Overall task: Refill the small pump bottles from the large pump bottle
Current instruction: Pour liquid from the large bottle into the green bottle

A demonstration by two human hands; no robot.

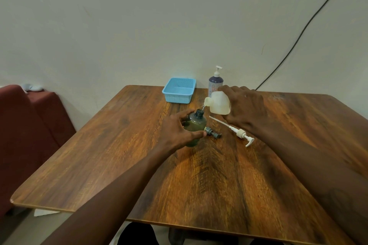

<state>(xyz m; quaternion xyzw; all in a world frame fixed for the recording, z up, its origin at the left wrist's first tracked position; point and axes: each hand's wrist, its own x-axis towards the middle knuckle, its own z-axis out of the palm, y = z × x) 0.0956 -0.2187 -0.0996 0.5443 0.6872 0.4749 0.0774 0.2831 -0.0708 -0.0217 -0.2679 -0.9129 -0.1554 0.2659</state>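
Observation:
My left hand grips a small dark green bottle standing upright on the wooden table, its neck uncapped. My right hand holds the large white bottle tipped to the left, its mouth just above the green bottle's neck, with a thin clear stream running down into it. The green bottle's dark pump head lies on the table beside it. A white pump with its long tube lies to the right. Another small bottle, dark blue with a white pump, stands behind.
A light blue plastic basket sits at the table's far edge, left of the blue bottle. A red sofa stands to the left of the table. A black cable runs down the wall at the right.

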